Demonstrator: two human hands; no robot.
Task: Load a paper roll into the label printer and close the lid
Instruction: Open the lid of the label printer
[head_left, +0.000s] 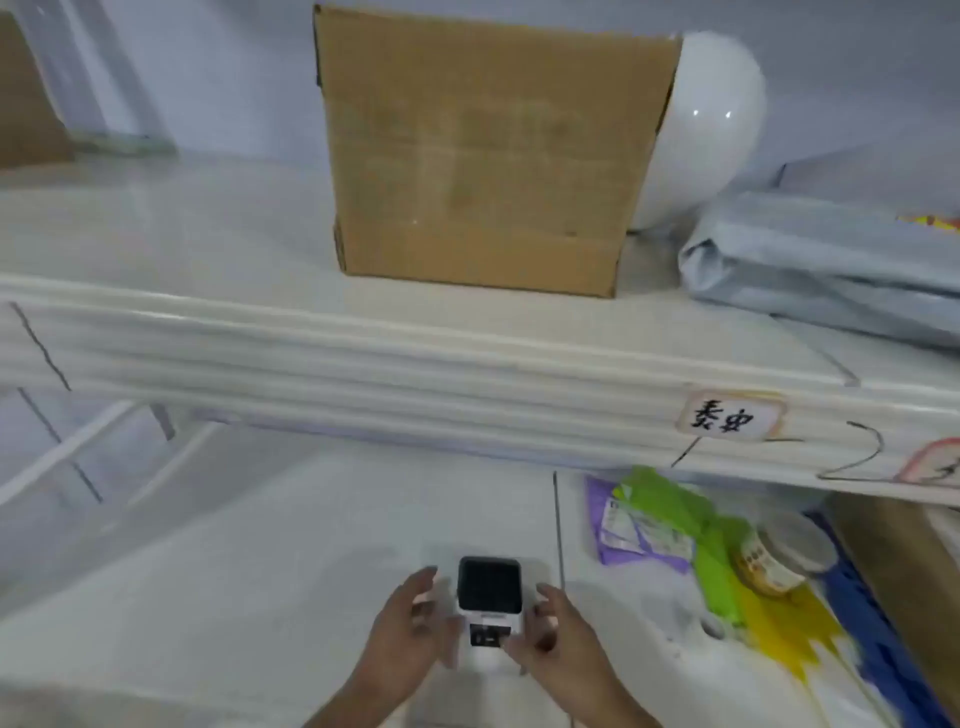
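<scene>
While both hands flank the printer (488, 605) on the near surface, left hand (402, 631) and right hand (553, 636) spread, touching nothing clearly: steady body, then lift lid; no roll visible.

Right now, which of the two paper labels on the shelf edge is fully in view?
The left label, cream with dark handwritten characters, is fully visible. The other label, red-bordered, is cut by the right frame edge.
</scene>
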